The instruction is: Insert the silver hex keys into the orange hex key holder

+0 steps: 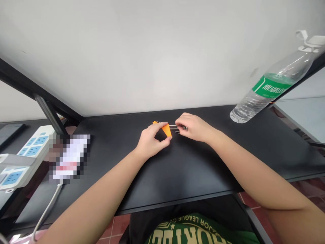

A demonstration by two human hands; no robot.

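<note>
My left hand (149,140) grips a small orange plastic piece (167,130) between thumb and fingers, just above the black tabletop. Slim metal rods (173,127), which look like hex keys, run from the orange piece toward my right hand (191,127). The fingers of that hand are pinched around the rods' far ends, partly hiding them. Beneath, close to the right fingertips, short dark rod ends (177,131) show; whether they lie on the table or hang from the piece, I cannot tell.
A clear water bottle (264,91) with a green label stands at the back right. At left lies a blurred-out phone-like object (71,157) with a white cable (48,206). A white power strip (33,149) sits beyond the black frame post. A pale wall (157,61) rises behind the black table (177,176).
</note>
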